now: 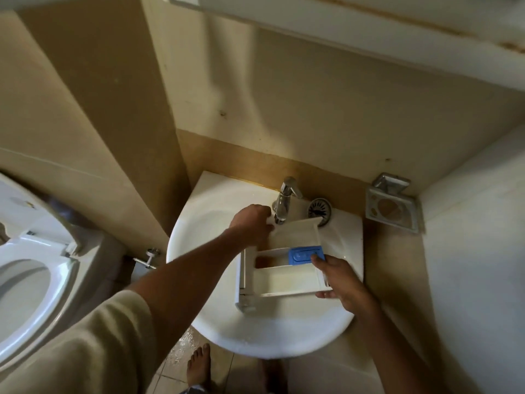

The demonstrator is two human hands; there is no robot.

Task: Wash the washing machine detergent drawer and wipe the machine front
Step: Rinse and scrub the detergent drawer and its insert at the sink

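The white detergent drawer (279,275) hangs over the white sink (199,223), below the chrome tap (284,201). It has a blue softener cap (305,254) and a brown stain in its middle compartment. My right hand (342,280) grips the drawer's right end, with the thumb on the blue cap. My left hand (252,223) holds the drawer's far left corner, right beside the tap spout. No running water is visible.
A toilet (25,280) with its seat down stands at the left. A metal soap holder (393,207) is fixed to the wall at the right. A loose drain strainer (319,209) lies on the sink's back rim. The floor under the sink is wet near my bare foot (199,365).
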